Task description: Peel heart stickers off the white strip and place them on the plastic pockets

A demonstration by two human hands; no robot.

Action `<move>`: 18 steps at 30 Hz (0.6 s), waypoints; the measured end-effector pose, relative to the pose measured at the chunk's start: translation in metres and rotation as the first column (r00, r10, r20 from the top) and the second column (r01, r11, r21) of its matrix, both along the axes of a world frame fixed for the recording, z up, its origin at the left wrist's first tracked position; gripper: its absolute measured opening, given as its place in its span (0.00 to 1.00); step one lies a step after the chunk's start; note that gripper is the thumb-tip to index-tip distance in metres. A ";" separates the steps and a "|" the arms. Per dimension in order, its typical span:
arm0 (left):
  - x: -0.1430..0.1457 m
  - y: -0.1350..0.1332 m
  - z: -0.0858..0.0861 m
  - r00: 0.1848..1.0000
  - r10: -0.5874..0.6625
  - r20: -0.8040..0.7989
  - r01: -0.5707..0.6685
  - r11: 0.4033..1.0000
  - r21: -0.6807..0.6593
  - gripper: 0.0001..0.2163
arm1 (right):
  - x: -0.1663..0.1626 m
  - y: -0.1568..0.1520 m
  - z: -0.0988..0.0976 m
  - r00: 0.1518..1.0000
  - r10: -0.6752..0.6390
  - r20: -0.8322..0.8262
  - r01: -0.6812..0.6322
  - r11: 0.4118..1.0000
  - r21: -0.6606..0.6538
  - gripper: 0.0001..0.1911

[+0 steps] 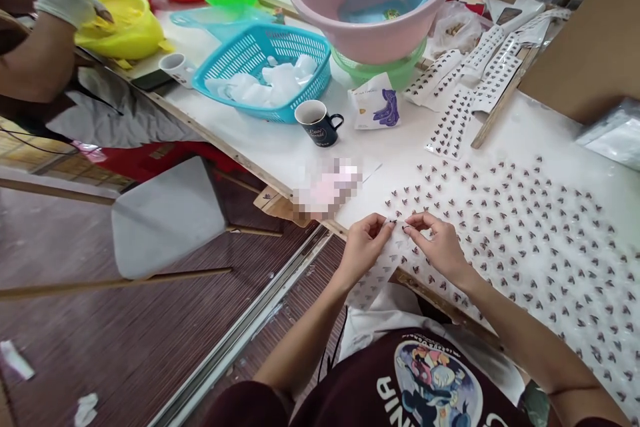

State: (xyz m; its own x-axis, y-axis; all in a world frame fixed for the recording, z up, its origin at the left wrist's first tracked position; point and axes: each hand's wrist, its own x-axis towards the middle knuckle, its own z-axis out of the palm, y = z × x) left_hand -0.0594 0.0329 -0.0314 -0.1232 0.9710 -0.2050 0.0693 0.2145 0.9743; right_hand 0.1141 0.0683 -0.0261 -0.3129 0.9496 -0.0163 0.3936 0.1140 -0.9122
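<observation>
My left hand (364, 245) and my right hand (436, 240) meet at the near edge of a white table (280, 143). Both pinch the top of a clear plastic strip (375, 273) that hangs down over the table edge toward my lap. The strip carries rows of small triangular pieces. Just beyond my fingers a wide clear sheet (540, 233) covered with several rows of tiny dark pieces lies flat on the table.
A dark mug (318, 123), a blue basket (260, 63) with white pieces, a pink basin (370, 0), green bowls and more dotted strips (453, 120) sit further back. Another person's gloved hand (67, 0) rests by a yellow tub (125, 27) at far left. A cardboard box (590, 47) stands right.
</observation>
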 end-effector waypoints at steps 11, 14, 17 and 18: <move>0.002 0.005 -0.013 0.999 0.029 -0.041 -0.028 0.999 0.023 0.16 | 0.004 0.014 -0.001 0.993 -0.085 -0.084 0.089 0.995 0.048 0.05; 0.004 0.005 -0.013 0.998 -0.010 -0.059 0.013 0.999 0.043 0.16 | -0.003 0.016 -0.002 0.985 -0.049 -0.167 0.041 0.998 -0.053 0.13; 0.007 0.006 -0.012 0.995 -0.038 -0.087 0.044 0.997 0.061 0.17 | -0.010 0.013 0.000 0.976 -0.032 -0.215 0.011 0.995 -0.097 0.19; 0.007 0.007 -0.011 0.994 -0.046 -0.096 0.052 0.996 0.066 0.17 | -0.010 0.013 0.002 0.970 -0.048 -0.238 0.026 0.995 -0.092 0.18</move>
State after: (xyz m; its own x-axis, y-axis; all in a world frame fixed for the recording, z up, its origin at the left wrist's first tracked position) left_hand -0.0526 0.0395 -0.0428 -0.0910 0.9876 -0.1280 0.1700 0.1421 0.9751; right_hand 0.1039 0.0811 -0.0244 -0.2827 0.9588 -0.0290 0.1643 0.0186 -0.9862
